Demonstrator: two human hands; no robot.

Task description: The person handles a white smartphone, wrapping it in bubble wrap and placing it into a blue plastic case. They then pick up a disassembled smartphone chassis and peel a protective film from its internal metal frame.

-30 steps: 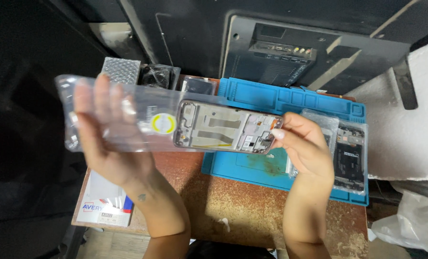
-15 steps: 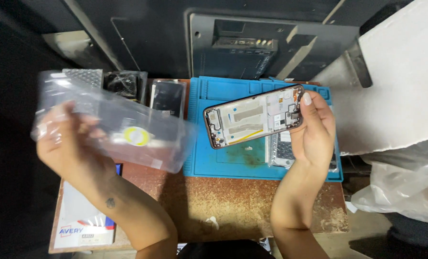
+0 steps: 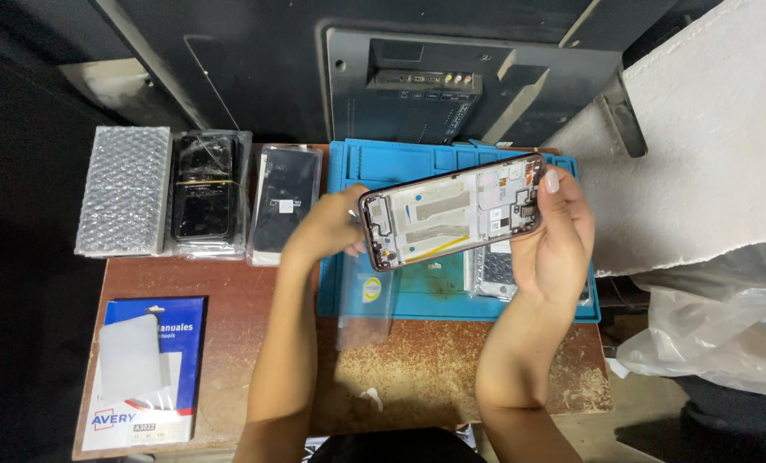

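Both hands are holding a phone frame [image 3: 452, 214] above the blue ribbed mat [image 3: 417, 291]; its open back is showing pale metal plates and small boards; right hand [image 3: 554, 240] is pinching one end, left hand [image 3: 327, 227] gripping the other; clear plastic sleeve [image 3: 366, 300] is lying on the worn brown counter [image 3: 452, 369]

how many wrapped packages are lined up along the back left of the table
3, side by side: a bubble-wrapped packet at far left, a clear-bagged dark phone part next, and a bagged screen nearest the blue mat. None seem hidden.
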